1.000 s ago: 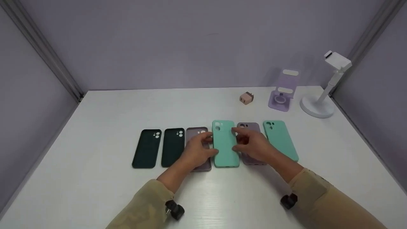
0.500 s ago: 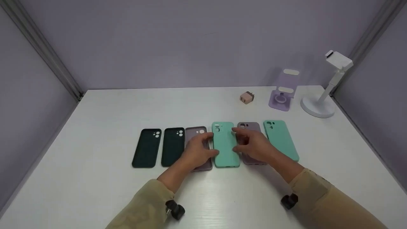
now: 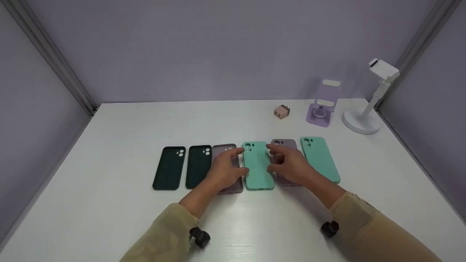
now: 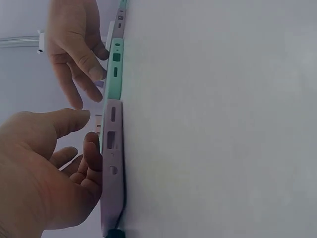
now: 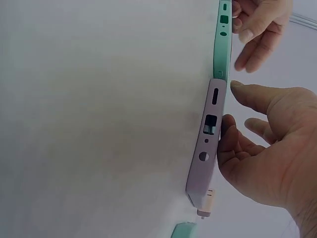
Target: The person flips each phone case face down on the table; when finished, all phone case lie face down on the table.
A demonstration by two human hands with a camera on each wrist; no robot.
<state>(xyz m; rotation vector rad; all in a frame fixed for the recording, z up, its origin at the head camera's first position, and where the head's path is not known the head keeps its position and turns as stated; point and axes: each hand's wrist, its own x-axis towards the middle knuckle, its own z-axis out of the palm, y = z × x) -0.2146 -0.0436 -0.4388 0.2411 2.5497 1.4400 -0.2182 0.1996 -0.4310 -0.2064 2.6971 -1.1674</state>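
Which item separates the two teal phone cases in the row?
A mauve phone case, partly covered by the right hand. The head view shows it between the central teal case and the far-right teal case.

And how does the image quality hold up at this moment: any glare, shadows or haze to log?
Head: dim and soft, with a pale sheen on the white table at bottom centre and a shadow on the wall beside the purple stand; left wrist: hazy, turned sideways, yet the left mauve case's cutouts read clearly; right wrist: likewise sideways and hazy, the right mauve case's cutouts distinct.
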